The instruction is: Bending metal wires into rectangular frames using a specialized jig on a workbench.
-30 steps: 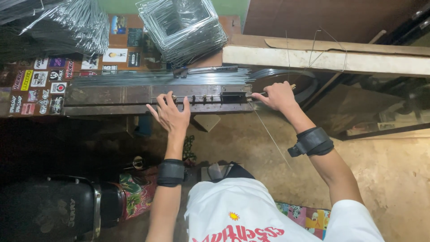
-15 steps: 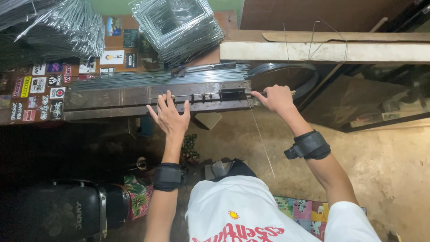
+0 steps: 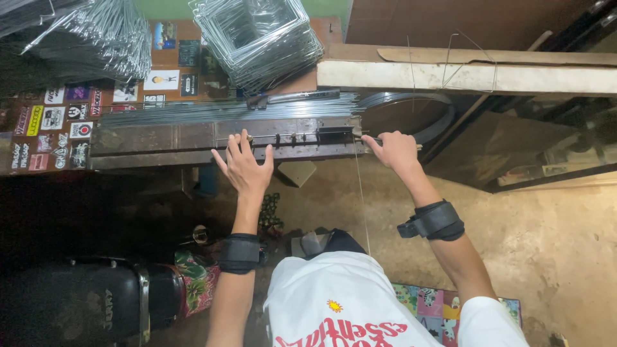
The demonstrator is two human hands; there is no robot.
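Gripping a thin steel wire (image 3: 357, 168) at the end of a metal bending jig (image 3: 193, 142), the right hand (image 3: 393, 149) is closed around it, while the left hand (image 3: 244, 166) lies flat and open on the jig's front edge, holding nothing. Both wrists carry black straps. From the grip the wire runs down toward the person's white shirt. Beyond the jig lie a bundle of straight rods (image 3: 257, 108), then stacked square wire frames (image 3: 260, 37).

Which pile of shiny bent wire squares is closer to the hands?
The stack of wire squares at top centre, just above the left hand and right hand. The other wire pile sits far off in the top-left corner.
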